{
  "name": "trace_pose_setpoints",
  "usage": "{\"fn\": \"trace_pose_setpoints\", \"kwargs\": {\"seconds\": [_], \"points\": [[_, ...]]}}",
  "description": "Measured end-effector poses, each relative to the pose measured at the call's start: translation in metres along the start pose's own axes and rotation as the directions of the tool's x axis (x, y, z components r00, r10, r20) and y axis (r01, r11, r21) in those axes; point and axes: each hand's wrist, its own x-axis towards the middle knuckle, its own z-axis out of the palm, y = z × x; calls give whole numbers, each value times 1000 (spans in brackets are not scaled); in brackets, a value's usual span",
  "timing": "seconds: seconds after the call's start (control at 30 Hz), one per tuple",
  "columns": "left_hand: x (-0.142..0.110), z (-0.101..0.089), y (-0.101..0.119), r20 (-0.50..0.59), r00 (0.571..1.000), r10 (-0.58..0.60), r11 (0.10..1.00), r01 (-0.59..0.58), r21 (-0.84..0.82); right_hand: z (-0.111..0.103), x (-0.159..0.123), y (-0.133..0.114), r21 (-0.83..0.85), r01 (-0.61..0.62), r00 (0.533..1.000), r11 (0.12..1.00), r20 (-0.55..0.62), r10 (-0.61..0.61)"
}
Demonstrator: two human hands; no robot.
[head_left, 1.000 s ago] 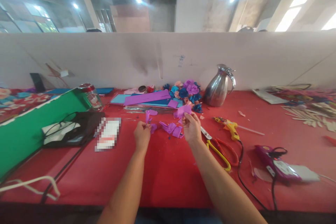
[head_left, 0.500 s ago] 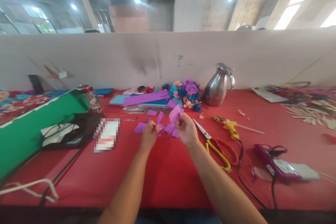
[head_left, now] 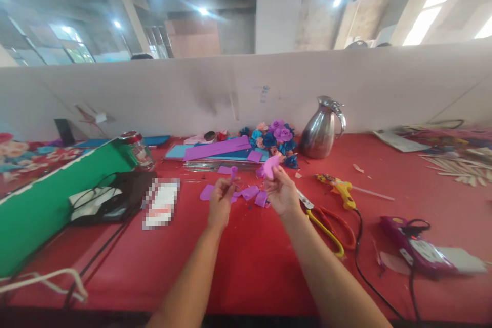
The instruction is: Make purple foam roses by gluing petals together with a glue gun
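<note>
My left hand point(head_left: 221, 204) is closed on a small rolled piece of purple paper point(head_left: 233, 173), which stands upright above the fingertips. In my right hand point(head_left: 283, 192), a curved purple paper petal point(head_left: 271, 166) is pinched between thumb and fingers. The two hands are apart over the red table. Between and beyond them lie loose purple paper pieces point(head_left: 250, 192), some curled. Just right of my right hand are scissors point(head_left: 326, 225) with one yellow and one red handle, their blades partly hidden by that hand.
Paper flowers point(head_left: 282, 133) are heaped at the back beside a steel jug point(head_left: 318, 130). Purple strips point(head_left: 217, 148) lie on blue sheets. A yellow glue gun point(head_left: 342, 192) and a purple power strip point(head_left: 418, 248) with cords sit right. A green board point(head_left: 61, 189) and lidded jar point(head_left: 137, 151) stand left.
The rolled purple paper now shows upright in my left hand. My right hand has shifted slightly right with its petal, whose angle has changed. The whole view has shifted a little.
</note>
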Motion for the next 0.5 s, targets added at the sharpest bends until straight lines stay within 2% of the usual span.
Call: {"fn": "trace_pose_setpoints", "kwargs": {"seconds": [0.13,0.23,0.37,0.5], "points": [[0,3,7,-4,996,-85,974,82,-209,1,-8,23,-322,-7,1000,947,21,15],[1,4,10,-21,987,-160,941,146,-307,-2,-11,32,-448,-26,999,894,6,32],[0,6,13,-32,972,-233,927,212,-310,-8,-10,38,-518,-69,997,853,-51,50],[-2,13,16,-13,938,-347,903,330,-275,-12,-7,40,-606,-96,995,790,-89,52]]}}
